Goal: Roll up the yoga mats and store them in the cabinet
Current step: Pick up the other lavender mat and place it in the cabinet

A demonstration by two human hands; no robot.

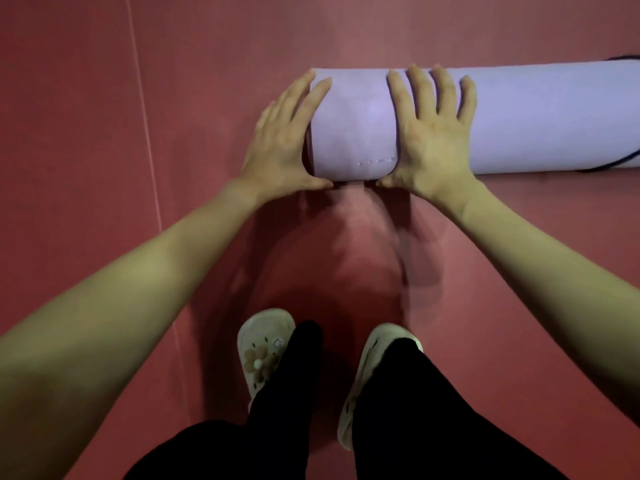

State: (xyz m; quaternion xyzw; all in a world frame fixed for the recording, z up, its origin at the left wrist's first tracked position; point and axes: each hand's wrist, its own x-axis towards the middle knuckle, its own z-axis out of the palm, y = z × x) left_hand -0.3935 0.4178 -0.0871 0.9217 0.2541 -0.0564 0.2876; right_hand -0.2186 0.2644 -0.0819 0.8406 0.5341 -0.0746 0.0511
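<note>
On the red floor [86, 133], 1 rolled lilac yoga mat [554, 116] lies under 2 hands, left hand [284, 140] and right hand [433, 133], fingers straight, pressing.

Looks like a yoga or exercise studio: red padded floor [86, 168] filling the whole frame, pale seam line [145, 126] at left, rolled lilac yoga mat [536, 116] at upper right, soft slippers [263, 351] at bottom centre.

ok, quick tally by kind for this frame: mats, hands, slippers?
Rolled lilac yoga mat: 1
Hands: 2, left hand at the roll's end, right hand flat on top
Slippers: 2, left slipper, right slipper
Total: 5
</note>
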